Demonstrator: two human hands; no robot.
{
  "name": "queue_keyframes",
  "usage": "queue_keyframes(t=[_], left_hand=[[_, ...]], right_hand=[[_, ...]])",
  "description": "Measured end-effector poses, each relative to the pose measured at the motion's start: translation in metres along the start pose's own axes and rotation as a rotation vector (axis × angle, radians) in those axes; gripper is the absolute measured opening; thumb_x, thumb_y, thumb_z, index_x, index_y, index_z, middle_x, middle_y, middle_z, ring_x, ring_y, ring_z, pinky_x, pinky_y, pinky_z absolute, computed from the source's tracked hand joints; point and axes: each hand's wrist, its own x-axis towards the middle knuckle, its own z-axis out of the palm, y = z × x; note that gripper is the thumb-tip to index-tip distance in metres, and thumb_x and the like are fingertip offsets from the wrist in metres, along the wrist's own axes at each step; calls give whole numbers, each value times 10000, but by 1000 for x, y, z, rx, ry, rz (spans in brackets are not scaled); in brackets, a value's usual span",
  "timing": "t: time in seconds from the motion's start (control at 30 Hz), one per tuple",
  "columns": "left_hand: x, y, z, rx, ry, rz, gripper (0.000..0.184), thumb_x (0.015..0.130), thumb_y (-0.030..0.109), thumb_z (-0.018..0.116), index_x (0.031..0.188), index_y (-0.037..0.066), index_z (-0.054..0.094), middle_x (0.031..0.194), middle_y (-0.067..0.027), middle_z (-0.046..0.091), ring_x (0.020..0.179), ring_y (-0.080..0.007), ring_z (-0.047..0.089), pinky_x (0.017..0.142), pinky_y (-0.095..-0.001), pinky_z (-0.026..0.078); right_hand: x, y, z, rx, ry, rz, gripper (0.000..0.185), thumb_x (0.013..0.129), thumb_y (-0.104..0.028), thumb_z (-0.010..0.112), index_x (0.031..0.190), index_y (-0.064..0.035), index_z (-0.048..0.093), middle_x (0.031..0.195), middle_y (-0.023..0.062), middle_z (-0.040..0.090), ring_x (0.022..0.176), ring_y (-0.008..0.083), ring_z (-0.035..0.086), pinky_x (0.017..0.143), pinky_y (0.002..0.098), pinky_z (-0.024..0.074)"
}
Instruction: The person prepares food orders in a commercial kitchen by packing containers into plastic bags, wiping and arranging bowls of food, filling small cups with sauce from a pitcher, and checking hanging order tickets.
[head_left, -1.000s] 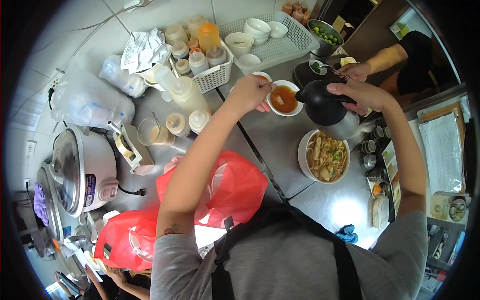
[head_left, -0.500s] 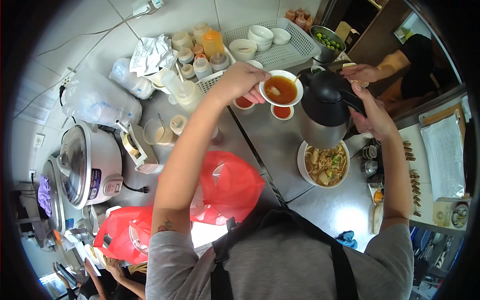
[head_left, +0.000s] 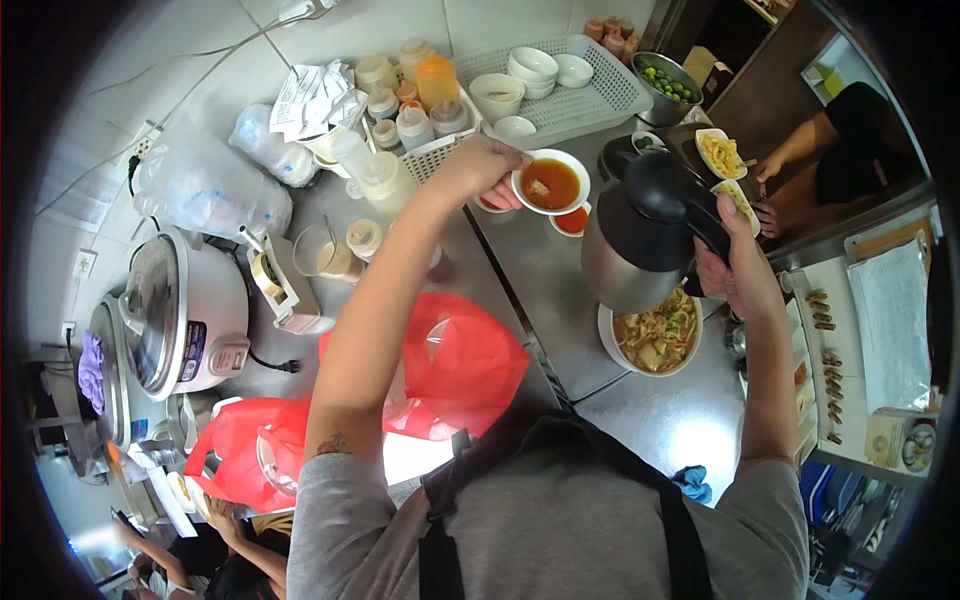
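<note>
My left hand (head_left: 488, 172) pinches the rim of a small white bowl (head_left: 550, 182) of orange-brown broth, held above the steel counter. My right hand (head_left: 738, 258) is wrapped round the black handle of a steel thermal carafe (head_left: 635, 235). The carafe's black top is close to the small bowl's right side; whether liquid runs between them I cannot make out. Below the carafe stands a large bowl of noodle soup (head_left: 655, 338), its upper edge partly covered. Two dishes of red sauce (head_left: 570, 222) sit beneath the small bowl, partly hidden.
Behind are a perforated tray (head_left: 600, 105) with white bowls, sauce bottles (head_left: 415, 125) and a pot of green limes (head_left: 668, 85). Red plastic bags (head_left: 455, 365) and a rice cooker (head_left: 170, 315) are left. Another person's hands (head_left: 768, 195) are beside food dishes (head_left: 722, 155) at right.
The carafe has shifted left and down, and the small bowl slightly left. At the right, the other person's hands have drawn back, leaving two food dishes in view.
</note>
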Motion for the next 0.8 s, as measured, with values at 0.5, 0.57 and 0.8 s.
queue_keyframes(t=[0.5, 0.57, 0.8], left_hand=[[72, -148, 19, 12, -97, -314, 395, 891, 278, 559, 1163, -8, 561, 807, -161, 653, 644, -216, 674, 590, -305, 579], [77, -159, 18, 33, -100, -327, 380, 892, 283, 557, 1148, 2, 568, 816, -172, 648, 640, -223, 674, 581, -308, 579], [82, -189, 13, -24, -105, -229, 311, 901, 232, 535, 1132, 32, 587, 760, -198, 635, 594, -283, 671, 521, -350, 579]], right_hand=[[-80, -6, -23, 215, -6, -146, 728, 877, -723, 212, 471, -132, 335, 373, -42, 288, 301, 74, 242, 330, 228, 178], [-88, -8, -24, 267, 7, -149, 733, 872, -730, 194, 469, -133, 328, 371, -42, 283, 300, 73, 240, 330, 225, 176], [-88, -21, -13, 293, -49, -279, 733, 849, -754, 205, 477, -134, 323, 338, -39, 241, 265, 79, 181, 282, 246, 133]])
